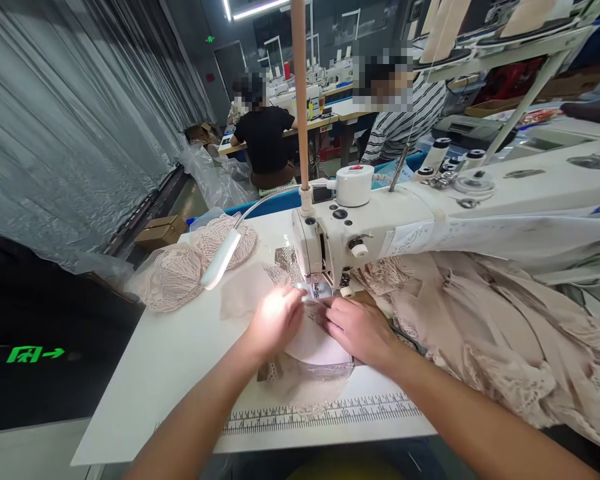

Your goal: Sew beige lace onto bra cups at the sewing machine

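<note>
A white sewing machine [380,220] stands on a white table [170,360]. Under its needle lies a pale padded cup piece with lace trim [315,350]. My left hand [275,320] presses on the piece's left side, fingers curled and pinching the fabric close to the presser foot [320,289]. My right hand [357,330] lies flat on the right side of the piece, fingers stretched toward the needle. A small lamp [221,259] on a flexible neck lights the spot.
Beige lace cups [180,270] are stacked at the table's far left. A heap of beige lace fabric [505,333] fills the right side. A printed ruler [325,413] runs along the front edge. Two other people sit at machines behind. Plastic sheeting hangs at left.
</note>
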Demonstrator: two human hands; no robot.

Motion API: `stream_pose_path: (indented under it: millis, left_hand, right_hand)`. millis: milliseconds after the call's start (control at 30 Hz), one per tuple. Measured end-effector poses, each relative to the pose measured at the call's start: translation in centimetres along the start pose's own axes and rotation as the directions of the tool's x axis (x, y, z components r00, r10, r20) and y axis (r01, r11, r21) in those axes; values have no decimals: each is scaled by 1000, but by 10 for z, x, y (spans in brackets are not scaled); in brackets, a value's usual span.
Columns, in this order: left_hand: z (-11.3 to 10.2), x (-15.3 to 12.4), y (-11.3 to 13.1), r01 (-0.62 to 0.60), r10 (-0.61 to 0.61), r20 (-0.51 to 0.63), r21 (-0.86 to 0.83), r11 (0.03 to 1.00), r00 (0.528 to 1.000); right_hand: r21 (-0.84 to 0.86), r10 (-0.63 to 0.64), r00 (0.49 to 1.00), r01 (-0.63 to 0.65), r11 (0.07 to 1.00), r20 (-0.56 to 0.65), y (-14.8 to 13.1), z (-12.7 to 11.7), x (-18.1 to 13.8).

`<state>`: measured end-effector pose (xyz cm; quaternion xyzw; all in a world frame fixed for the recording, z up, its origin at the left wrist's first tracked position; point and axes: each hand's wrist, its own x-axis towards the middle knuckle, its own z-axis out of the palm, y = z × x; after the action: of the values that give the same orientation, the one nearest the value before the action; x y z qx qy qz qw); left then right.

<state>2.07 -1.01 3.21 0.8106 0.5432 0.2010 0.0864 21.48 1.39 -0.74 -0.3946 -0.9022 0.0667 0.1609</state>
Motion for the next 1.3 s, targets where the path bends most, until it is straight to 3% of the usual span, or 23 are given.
stream_pose_path:
  millis: [100, 267, 633, 800, 967, 1100, 1300]
  left_hand:
    - [9, -8, 9, -145, 138, 92, 79, 986, 986]
    - [23, -12, 6, -139, 120, 125, 164, 977, 985]
    - [18, 0, -16, -212, 186, 194, 124, 969, 963]
    - [16, 11, -27, -293, 260, 255, 100, 951, 931]
    - [-1, 17, -29, -369, 311, 341, 122, 921, 887]
    - [-6, 10, -20, -382, 323, 284, 184, 906, 903]
    - [11, -4, -10, -346, 323, 154, 152, 926, 934]
  right_hand:
    - [-13, 10, 1000, -10, 1000, -4, 0, 1, 0]
    - [-1, 34, 999, -34, 999, 17, 0, 3, 0]
    - [-11, 98, 992, -97, 995, 74, -4, 2, 5]
    - [-47, 114, 992, -111, 993, 57, -7, 4, 7]
    - [-5, 91, 996, -90, 996, 14, -3, 5, 5]
    - [107, 119, 991, -112, 988, -62, 5, 3, 2]
    - [179, 61, 995, -46, 983, -77, 7, 4, 0]
